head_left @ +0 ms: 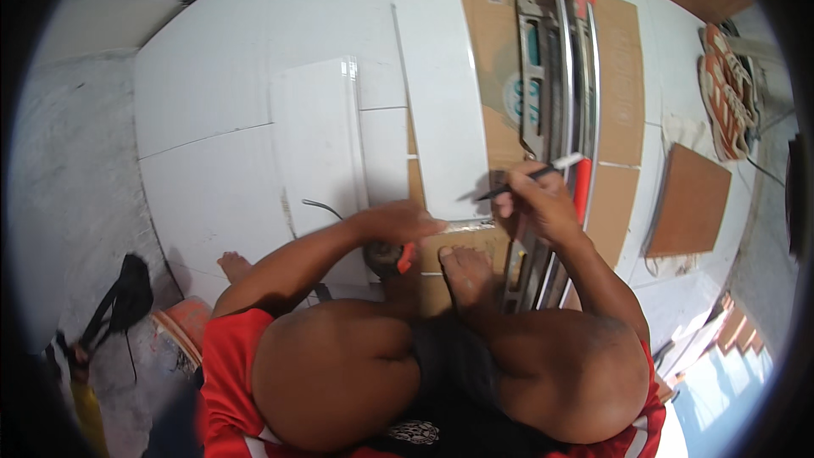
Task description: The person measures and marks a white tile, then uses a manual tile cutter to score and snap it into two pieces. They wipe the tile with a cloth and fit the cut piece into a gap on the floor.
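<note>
My right hand point(540, 203) is closed around a dark marker pen point(534, 180) with a white end. The pen slants over the near right corner of a long white tile point(441, 102), its tip pointing left. At the tile's near left corner is my left hand point(397, 220), fingers stretched toward the near edge; it is slightly blurred and partly hidden underneath. Just below that hand lies a black and red tool point(390, 259), its kind unclear. A manual tile cutter point(570, 76) with metal rails and a red handle point(582, 187) stands right of the tile.
Flattened cardboard point(623, 76) lies beneath the cutter and tile. Another white tile point(318, 136) is to the left. Brown tiles point(688, 201) and sneakers point(727, 93) are at the right. A black strap or bag point(127, 293) lies left, near another person's hand point(80, 354).
</note>
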A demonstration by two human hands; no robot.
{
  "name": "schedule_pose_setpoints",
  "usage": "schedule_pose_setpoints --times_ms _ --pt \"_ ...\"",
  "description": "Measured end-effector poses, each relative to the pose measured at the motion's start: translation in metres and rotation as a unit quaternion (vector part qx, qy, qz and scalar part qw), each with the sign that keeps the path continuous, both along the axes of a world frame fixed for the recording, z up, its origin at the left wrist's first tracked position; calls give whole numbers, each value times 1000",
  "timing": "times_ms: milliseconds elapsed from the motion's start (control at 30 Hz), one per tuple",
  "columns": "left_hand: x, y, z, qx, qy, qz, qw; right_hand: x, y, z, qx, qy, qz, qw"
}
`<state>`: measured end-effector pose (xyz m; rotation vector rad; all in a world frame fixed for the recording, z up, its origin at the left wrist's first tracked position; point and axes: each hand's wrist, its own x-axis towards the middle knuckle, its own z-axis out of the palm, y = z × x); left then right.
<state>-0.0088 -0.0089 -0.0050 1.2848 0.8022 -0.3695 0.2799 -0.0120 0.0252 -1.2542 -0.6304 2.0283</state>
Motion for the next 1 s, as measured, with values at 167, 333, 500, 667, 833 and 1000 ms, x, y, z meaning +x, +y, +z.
schedule_pose_setpoints --times_ms 167,333,500,667,833,1000 --pt "7 1 20 19 15 3 1000 10 24 39 90 135 -67 984" --pt "12 10 46 21 11 87 996 15 39 56 111 175 -121 971" --pt "6 8 33 39 -23 158 986 21 34 55 91 181 -123 972" --pt "6 6 33 86 52 105 989 23 32 50 78 146 -126 978" --pt "3 -3 21 179 116 108 971 7 27 43 38 18 -110 993" --pt "5 -5 16 340 121 82 929 3 17 20 46 3 -76 996"
